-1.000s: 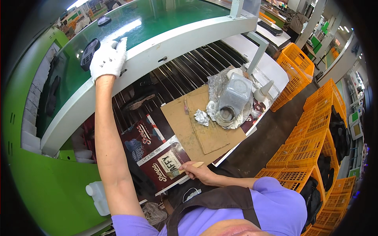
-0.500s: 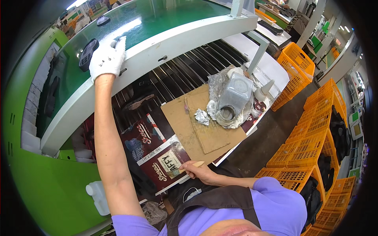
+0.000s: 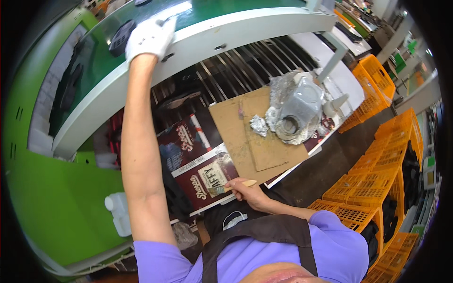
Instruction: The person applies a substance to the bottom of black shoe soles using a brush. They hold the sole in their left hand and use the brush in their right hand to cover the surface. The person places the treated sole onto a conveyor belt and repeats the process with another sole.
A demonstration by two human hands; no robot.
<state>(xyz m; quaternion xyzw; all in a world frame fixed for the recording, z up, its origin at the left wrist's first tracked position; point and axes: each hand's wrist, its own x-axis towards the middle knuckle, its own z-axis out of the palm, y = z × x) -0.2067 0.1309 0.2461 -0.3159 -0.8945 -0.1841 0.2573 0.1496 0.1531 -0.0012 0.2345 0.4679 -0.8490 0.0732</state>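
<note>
The biggest thing I see is the green machine with its white-edged hood [image 3: 264, 26] raised over a bed of metal rollers [image 3: 245, 70]. My left hand [image 3: 150, 37], in a white cotton glove, is pressed flat against that hood's rim, arm stretched fully up; the palm lies open on it rather than curled around anything. To the right stand stacks of orange plastic crates [image 3: 373, 188].

On the rollers lies a flat brown cardboard sheet [image 3: 255, 137], and on its far end sits a grey can wrapped in crumpled foil [image 3: 295, 113], with a small foil scrap just beside it. Nearer me are dark maroon printed cartons [image 3: 198, 165] with white edges, lying flat and overlapping at the machine's front.

My bare right hand [image 3: 250, 192] is closed around the pale wooden handle of a small brush [image 3: 231, 185], fingers wrapped snugly, and its bristles touch the label area of the nearest carton.

I judge the work to be midway: the hood is held open, the brush is on one carton, but I cannot tell how much surface is already coated, and the other cartons look untouched.
</note>
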